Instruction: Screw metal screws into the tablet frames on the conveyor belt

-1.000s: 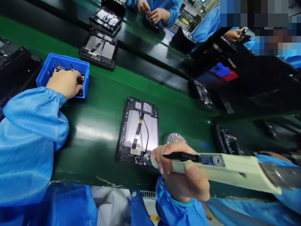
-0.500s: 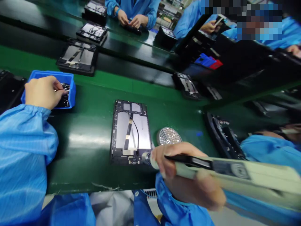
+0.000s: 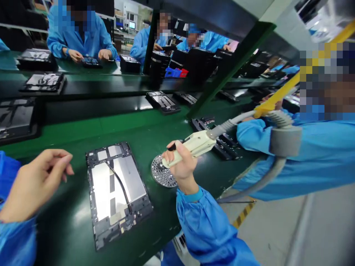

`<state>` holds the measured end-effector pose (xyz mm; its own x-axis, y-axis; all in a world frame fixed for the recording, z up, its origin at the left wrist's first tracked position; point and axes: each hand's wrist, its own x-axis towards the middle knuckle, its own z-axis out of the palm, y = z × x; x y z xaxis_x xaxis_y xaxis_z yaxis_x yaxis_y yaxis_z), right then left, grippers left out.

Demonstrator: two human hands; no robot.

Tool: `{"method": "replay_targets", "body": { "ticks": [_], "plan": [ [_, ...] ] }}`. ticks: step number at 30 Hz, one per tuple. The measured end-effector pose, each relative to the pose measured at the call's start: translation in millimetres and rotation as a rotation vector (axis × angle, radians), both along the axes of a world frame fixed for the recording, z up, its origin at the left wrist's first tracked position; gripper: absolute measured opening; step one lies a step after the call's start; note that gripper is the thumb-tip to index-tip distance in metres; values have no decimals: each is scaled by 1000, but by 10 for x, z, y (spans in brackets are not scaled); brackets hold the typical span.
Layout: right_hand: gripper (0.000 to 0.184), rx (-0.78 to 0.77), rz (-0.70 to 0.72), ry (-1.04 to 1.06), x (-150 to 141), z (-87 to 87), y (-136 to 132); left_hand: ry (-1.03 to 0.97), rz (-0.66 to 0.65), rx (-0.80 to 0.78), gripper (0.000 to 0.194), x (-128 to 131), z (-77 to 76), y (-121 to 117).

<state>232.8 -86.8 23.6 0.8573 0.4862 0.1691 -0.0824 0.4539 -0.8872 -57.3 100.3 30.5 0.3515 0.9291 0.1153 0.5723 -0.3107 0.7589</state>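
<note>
An opened tablet housing (image 3: 116, 188) lies on the green conveyor belt (image 3: 65, 236), showing silver panels, a black frame and a thin black cable. My left hand (image 3: 36, 181) hangs just left of it, not touching it, thumb and fingers pinched; nothing shows between them. My right hand (image 3: 180, 162) grips a cream electric screwdriver (image 3: 194, 146), with a grey hose running from its rear. The hand and tool are above a round perforated metal disc (image 3: 163, 171), which they partly hide. The screwdriver's tip is hidden by my fingers.
More opened tablet housings (image 3: 162, 101) lie farther along the belt, and a stack of them (image 3: 216, 138) lies to the right. Co-workers in blue smocks (image 3: 80, 33) sit at the far bench. A co-worker's blue sleeve (image 3: 305, 147) and a yellow arm (image 3: 277, 96) intrude at right. Grey floor (image 3: 277, 229) lies lower right.
The view has swung widely. My right hand has lifted the screwdriver off the tablet's edge to above the disc. My left hand has left the blue bin and now sits beside the tablet.
</note>
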Motion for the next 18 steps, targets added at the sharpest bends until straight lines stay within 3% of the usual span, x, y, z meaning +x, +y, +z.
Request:
{"method": "replay_targets", "body": {
  "ticks": [2,5,14,18],
  "plan": [
    [41,1,-10,-7,-27,-51,56,-65,-87,-58,40,225,24,-63],
    [42,-14,-6,-39,-45,-77,123,-180,-83,-196,43,397,10,-68],
    [39,-77,4,-64,-40,-97,136,-267,46,-261,56,343,-107,84],
    [42,-83,0,-77,-47,-89,121,-238,30,-255,52,352,-138,112]
  ]
}}
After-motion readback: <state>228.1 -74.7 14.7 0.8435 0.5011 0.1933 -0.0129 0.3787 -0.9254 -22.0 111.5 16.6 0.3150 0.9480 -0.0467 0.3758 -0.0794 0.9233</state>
